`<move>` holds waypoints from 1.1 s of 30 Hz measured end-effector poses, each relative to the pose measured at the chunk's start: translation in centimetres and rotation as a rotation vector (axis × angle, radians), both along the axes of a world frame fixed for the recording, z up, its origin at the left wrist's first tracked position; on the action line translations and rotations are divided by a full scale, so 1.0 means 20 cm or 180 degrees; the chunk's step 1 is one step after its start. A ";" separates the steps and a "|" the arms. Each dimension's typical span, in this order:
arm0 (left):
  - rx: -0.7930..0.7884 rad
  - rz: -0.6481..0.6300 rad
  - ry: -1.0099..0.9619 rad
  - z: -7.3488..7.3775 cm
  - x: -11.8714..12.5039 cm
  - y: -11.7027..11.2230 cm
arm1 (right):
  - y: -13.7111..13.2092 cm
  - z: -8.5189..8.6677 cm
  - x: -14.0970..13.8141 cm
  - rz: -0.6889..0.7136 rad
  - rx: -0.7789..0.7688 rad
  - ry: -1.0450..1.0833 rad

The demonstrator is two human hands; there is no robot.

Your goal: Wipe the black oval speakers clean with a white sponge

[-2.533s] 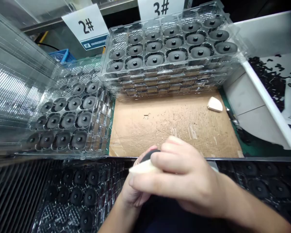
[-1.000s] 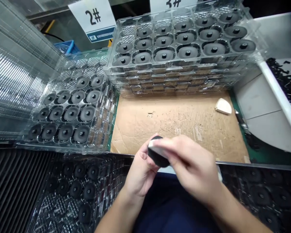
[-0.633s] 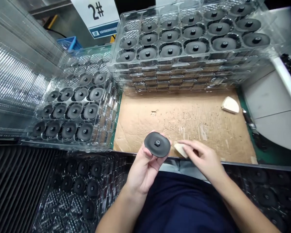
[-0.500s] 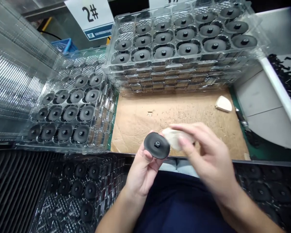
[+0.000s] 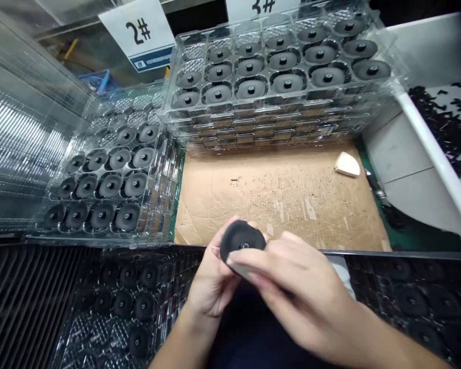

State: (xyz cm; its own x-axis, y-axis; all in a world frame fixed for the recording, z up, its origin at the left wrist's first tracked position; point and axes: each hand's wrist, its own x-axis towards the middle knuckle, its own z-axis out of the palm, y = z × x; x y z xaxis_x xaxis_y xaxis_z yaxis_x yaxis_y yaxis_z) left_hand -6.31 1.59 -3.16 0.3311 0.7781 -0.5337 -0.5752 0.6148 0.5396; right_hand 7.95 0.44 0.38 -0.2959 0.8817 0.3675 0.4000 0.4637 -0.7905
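A round black disc (image 5: 241, 240) with a small raised hub lies in my left hand (image 5: 211, 282), whose fingers are wrapped round its edge from below and behind. My right hand (image 5: 295, 287) is closed over the near right side of the disc, its fingertips against the rim. The cream pad that this hand gripped half a second ago is hidden behind the fingers. Another cream wedge-shaped pad (image 5: 347, 165) rests on the cardboard sheet (image 5: 215, 205), toward its right end.
Clear plastic trays (image 5: 230, 110) of black discs are stacked at the back. Another tray stack (image 5: 148, 205) stands left, and more trays (image 5: 115, 323) lie low in front. At right are a white-edged bin (image 5: 441, 154), small black pieces (image 5: 438, 123) and a dark-handled tool (image 5: 376, 187).
My right hand has moved left and down onto the disc, and the cream pad has gone out of sight. The disc has shifted slightly lower and left, and the camera view has shifted a little.
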 end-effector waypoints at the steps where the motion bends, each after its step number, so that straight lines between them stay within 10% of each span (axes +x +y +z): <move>1: -0.0045 0.0037 -0.0043 -0.01 0.00 0.00 | -0.02 -0.02 0.03 0.0026 -0.0212 0.0013; 9: -0.0078 0.0003 -0.0292 0.01 0.08 -0.02 | -0.04 -0.02 0.15 -0.1173 -0.0387 -0.0039; 16: 0.0077 0.0094 0.0144 -0.01 0.03 -0.01 | -0.02 0.00 0.02 0.0019 -0.0124 -0.0093; 21: -0.0105 0.0002 0.0273 -0.04 0.04 -0.03 | 0.04 -0.05 -0.04 -0.0514 -0.0095 -0.0136; 28: -0.0176 -0.0206 -0.0068 0.00 -0.01 -0.02 | -0.07 0.00 0.11 -0.0005 -0.0513 -0.0474; 33: -0.0220 -0.0465 -0.0161 0.01 0.01 -0.04 | 0.01 0.08 0.10 -0.0255 0.0386 -0.0952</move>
State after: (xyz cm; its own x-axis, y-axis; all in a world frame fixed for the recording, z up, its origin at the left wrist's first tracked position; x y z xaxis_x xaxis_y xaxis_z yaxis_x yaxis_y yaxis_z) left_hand -6.02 0.82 -3.03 0.4657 0.6818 -0.5641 -0.5023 0.7285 0.4658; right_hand 10.00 0.70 1.94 -0.3379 0.8617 0.3785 0.6451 0.5049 -0.5736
